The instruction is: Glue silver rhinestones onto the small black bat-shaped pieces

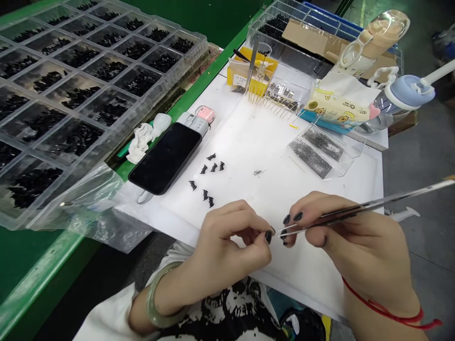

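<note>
A big clear compartment tray [81,90], loaded with black pieces, is seen filling the ten o'clock side of the view, propped on the green bench edge [31,279]. The white work sheet [249,142] is spread across the centre. At one o'clock a pale bottle [377,38] and a blue-capped bottle [408,92] are lying beside a printed pouch [337,106]. A black phone [166,158] is laid face up at nine o'clock of the sheet's centre, with a clear tray of grey strips [322,151] out at three o'clock.

Down at six o'clock, the left hand [227,246] is curled, thumb and forefinger pressed together on something tiny that cannot be made out. Just at its three o'clock, the right hand [355,237] is closed around long metal tweezers [355,208], the fingers clamped on the shaft. The tweezer tips are brought right up to the left fingertips [268,236]; whether the tips are shut cannot be told.

A scatter of small black parts [208,175] is left lying on the sheet at twelve o'clock of the left hand, near it but apart.
</note>
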Tool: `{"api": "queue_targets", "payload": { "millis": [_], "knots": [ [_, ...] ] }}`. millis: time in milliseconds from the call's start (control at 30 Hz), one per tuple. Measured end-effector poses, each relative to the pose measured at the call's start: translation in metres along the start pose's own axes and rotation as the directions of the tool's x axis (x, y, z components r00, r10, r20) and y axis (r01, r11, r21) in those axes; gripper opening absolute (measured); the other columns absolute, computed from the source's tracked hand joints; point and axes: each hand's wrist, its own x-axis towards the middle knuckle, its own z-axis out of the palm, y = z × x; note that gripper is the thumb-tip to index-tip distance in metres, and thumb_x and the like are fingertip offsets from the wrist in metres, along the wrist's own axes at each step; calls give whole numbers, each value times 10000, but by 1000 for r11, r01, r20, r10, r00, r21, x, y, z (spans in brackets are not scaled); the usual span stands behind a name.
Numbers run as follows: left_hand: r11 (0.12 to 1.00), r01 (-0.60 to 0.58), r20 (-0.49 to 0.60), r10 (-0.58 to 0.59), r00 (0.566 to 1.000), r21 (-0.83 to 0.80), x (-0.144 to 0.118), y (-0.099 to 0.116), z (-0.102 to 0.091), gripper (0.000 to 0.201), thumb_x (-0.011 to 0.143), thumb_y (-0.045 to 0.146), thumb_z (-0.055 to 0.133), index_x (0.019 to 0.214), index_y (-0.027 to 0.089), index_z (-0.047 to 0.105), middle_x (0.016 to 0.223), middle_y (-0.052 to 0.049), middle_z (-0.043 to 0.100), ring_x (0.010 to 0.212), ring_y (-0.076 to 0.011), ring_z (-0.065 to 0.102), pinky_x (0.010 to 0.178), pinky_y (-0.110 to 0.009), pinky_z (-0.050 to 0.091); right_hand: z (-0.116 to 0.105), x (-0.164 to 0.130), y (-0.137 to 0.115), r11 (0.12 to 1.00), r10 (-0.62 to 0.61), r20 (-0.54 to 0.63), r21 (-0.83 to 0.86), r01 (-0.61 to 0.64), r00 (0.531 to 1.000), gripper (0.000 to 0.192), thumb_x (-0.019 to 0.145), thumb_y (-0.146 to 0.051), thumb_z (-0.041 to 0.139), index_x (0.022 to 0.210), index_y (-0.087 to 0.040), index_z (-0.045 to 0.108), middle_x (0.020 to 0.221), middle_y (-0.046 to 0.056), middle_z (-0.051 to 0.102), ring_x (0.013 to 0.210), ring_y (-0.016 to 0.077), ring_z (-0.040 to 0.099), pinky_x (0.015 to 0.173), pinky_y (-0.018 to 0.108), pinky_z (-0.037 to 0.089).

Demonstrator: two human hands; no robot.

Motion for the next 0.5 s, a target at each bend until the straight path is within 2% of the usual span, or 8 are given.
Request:
{"api": "queue_targets", "payload": {
  "millis": [133, 267, 500],
  "knots": [
    [998, -36, 1, 36, 999, 49, -2, -2, 0, 254, 695, -11, 605, 736, 179, 769, 654, -2, 655, 519, -109, 612, 462, -186, 515, 4, 0, 1, 986, -25, -45, -166, 18, 999, 79, 1020, -226, 764, 953, -260, 787, 900, 17, 785, 799, 157, 764, 734, 212, 654],
    [996, -66, 0, 67, 998, 67, -3, -4, 1, 234, 718, 0, 619, 753, 177, 768, 672, 4, 645, 531, -97, 608, 480, -175, 524, 7, 0, 3, 991, -7, -42, -137, 2, 999, 68, 1010, -203, 768, 973, -260, 774, 920, 2, 792, 799, 154, 770, 757, 220, 669],
    [996, -51, 9, 51, 999, 76, -5, -4, 2, 234, 728, -1, 617, 761, 181, 762, 684, 6, 630, 545, -98, 598, 492, -183, 530, 7, 0, 1, 989, -2, -47, -151, -5, 999, 114, 998, -147, 757, 974, -257, 773, 895, -14, 795, 804, 142, 779, 760, 191, 668]
  ]
}}
